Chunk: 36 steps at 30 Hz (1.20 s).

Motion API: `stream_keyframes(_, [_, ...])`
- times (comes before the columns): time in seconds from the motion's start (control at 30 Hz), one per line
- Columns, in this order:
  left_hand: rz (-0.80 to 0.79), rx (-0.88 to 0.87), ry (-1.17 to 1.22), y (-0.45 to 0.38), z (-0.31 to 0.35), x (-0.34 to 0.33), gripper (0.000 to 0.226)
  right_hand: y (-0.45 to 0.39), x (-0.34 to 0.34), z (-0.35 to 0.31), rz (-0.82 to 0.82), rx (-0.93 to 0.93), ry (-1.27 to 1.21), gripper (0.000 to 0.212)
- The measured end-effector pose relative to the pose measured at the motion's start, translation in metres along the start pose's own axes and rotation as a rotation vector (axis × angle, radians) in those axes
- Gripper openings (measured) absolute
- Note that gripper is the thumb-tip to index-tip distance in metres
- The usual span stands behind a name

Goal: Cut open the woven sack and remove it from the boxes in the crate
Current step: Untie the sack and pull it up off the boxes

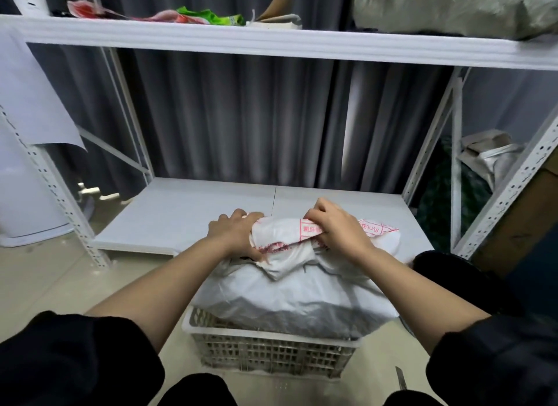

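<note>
A white woven sack (290,297) with red print bulges out of a white lattice crate (271,354) on the floor in front of me. Its far end is bunched into a roll. My left hand (238,235) grips the left end of that roll, fingers curled round the fabric. My right hand (335,224) pinches the printed strip on the roll's right side. The boxes inside are hidden by the sack. A thin blade-like tool (401,378), probably a cutter, lies on the floor to the right of the crate.
A white metal rack stands just beyond the crate, its low shelf (187,215) at hand height and an upper shelf (271,41) with packets and a grey bundle. Grey curtain behind. Bags sit at the right (489,161); a white appliance stands at the left (27,206).
</note>
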<state>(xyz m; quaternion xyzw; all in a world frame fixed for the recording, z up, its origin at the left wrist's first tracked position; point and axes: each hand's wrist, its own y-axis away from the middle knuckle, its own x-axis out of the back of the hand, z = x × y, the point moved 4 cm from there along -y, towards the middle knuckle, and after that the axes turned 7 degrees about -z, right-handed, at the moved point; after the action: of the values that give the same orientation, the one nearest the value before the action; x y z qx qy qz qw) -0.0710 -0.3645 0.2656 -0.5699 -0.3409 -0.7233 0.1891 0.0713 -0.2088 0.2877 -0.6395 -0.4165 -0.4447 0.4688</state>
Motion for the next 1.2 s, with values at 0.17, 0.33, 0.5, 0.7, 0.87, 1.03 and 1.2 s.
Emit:
stream_keyframes(0.17, [0.271, 0.002, 0.019, 0.001, -0.001, -0.006, 0.029, -0.006, -0.002, 0.003, -0.330, -0.116, -0.086, 0.056])
stream_keyframes(0.33, [0.509, 0.010, 0.215, 0.004, -0.013, 0.009, 0.019, 0.015, 0.002, 0.048, -0.590, -0.525, 0.164, 0.058])
stream_keyframes(0.5, [0.543, -0.017, 0.181, 0.009, 0.000, 0.042, 0.015, 0.022, 0.019, 0.045, -0.215, -0.411, 0.195, 0.022])
stream_keyframes(0.7, [0.887, -0.032, 0.060, 0.035, -0.001, 0.124, 0.014, 0.004, 0.093, 0.036, 0.322, -0.397, 0.186, 0.016])
stream_keyframes(0.87, [0.635, -0.068, -0.040, 0.026, -0.003, 0.123, 0.017, -0.001, 0.104, 0.026, 0.139, -0.360, 0.296, 0.017])
stream_keyframes(1.03, [0.899, -0.029, -0.007, 0.044, 0.007, 0.150, 0.018, -0.010, 0.121, 0.024, 0.281, -0.379, 0.235, 0.022])
stream_keyframes(1.2, [0.887, -0.053, 0.014, 0.044, -0.001, 0.154, 0.018, -0.009, 0.144, 0.026, 0.404, -0.310, 0.328, 0.028])
